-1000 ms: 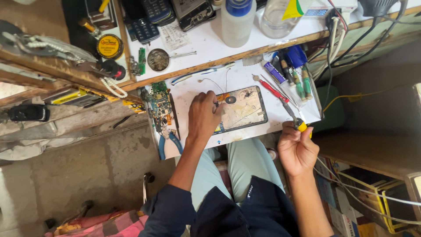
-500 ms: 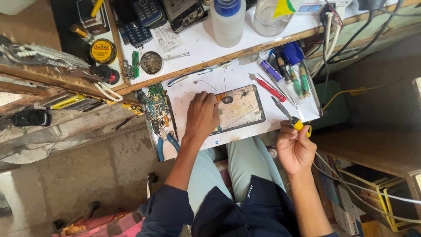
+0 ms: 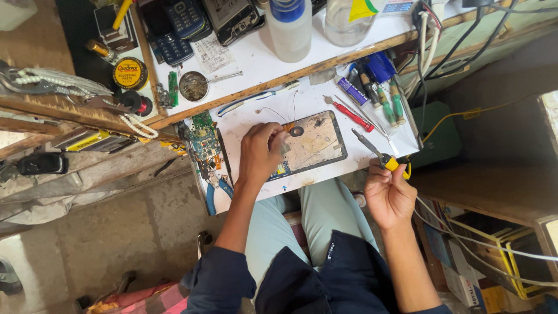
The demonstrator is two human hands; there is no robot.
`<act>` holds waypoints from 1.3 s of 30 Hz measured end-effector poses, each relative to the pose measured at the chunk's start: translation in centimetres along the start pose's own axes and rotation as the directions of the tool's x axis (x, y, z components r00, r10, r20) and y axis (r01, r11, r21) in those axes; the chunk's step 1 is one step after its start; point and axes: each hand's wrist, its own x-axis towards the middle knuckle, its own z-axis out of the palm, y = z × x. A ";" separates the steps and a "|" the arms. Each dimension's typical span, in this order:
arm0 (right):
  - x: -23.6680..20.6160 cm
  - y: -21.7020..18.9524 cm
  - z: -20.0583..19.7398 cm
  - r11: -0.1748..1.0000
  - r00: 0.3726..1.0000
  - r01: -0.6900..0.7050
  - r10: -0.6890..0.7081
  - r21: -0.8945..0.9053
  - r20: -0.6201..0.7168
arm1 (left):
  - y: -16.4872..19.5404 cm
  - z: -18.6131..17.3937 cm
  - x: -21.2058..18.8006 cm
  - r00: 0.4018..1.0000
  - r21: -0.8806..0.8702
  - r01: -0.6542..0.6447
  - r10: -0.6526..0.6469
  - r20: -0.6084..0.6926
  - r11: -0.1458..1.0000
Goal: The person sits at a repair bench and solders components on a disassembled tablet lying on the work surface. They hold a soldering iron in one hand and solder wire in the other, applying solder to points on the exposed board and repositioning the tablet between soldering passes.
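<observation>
Seen from the head camera, the left hand point(image 3: 263, 152) presses clenched fingers on an opened tablet point(image 3: 308, 145) lying on the white counter point(image 3: 256, 58); its back is off, thin wires loose. The right hand point(image 3: 388, 195) grips a yellow-handled soldering iron point(image 3: 378, 152), tip just clear of the tablet, joints seemingly unfinished.

A white tabletop point(image 3: 256, 61) with a wooden front edge runs across the top, and a lower white work board point(image 3: 325, 174) sits just below it. Left of these, a worn wooden shelf point(image 3: 35, 107) juts out over a grey concrete floor point(image 3: 116, 232) — stained and cracked. At the right stands a brown wooden surface point(image 3: 494, 192) beside open shelving point(image 3: 494, 250). Soft daylight falls evenly.
</observation>
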 end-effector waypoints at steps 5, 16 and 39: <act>-0.1 -0.1 -0.1 1.000 1.000 -0.004 0.005 0.019 -0.016 | 0.1 -0.8 0.5 0.999 0.001 -0.046 0.046 -0.001 0.999; -0.3 -0.2 0.6 0.999 1.000 0.000 0.001 0.042 -0.015 | 0.9 -0.3 0.0 0.988 0.151 -0.154 0.152 0.028 0.976; 0.0 -0.4 -0.8 0.999 0.999 0.001 0.000 0.039 -0.036 | -1.4 0.1 1.9 0.960 -0.630 0.080 0.110 0.257 0.772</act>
